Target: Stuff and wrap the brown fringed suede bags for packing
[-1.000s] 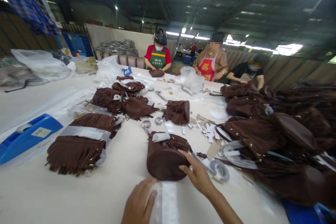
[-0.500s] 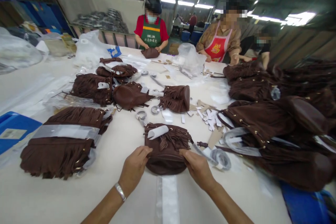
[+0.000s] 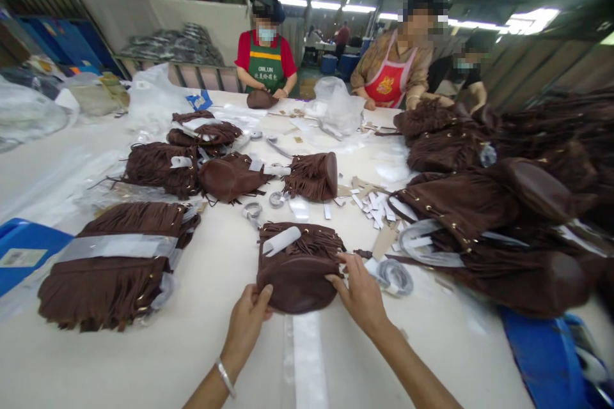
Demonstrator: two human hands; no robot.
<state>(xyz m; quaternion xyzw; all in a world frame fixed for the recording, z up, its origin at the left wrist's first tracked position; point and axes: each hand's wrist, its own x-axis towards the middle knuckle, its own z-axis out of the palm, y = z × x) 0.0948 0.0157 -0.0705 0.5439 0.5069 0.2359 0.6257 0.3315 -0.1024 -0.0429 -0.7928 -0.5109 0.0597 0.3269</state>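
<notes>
A dark brown fringed bag (image 3: pixel 298 284) lies in front of me, its smooth oval base turned up toward me. At the near left edge of that base, my left hand (image 3: pixel 247 319) pinches the bag between thumb and fingers. My right hand (image 3: pixel 357 287) grips its right side, thumb on the base and fingers behind the edge. A white paper-wrapped piece (image 3: pixel 281 241) rests on the bag's upper left. Beneath the bag, a strip of clear and white plastic (image 3: pixel 308 358) runs toward me. A coiled, wrapped strap (image 3: pixel 396 277) sits just right of my right hand.
Stacked fringed bags bound with a plastic band (image 3: pixel 115 246) lie at left, near a blue bin (image 3: pixel 29 249). A large pile of brown bags (image 3: pixel 484 204) covers the right side. White paper scraps (image 3: pixel 377 204) are scattered mid-table. Co-workers, one in a green apron (image 3: pixel 265 67), stand opposite.
The bag has been tilted so its oval base faces up more. My left hand moved down to the base's near edge, and my right hand's fingers shifted up the side.
</notes>
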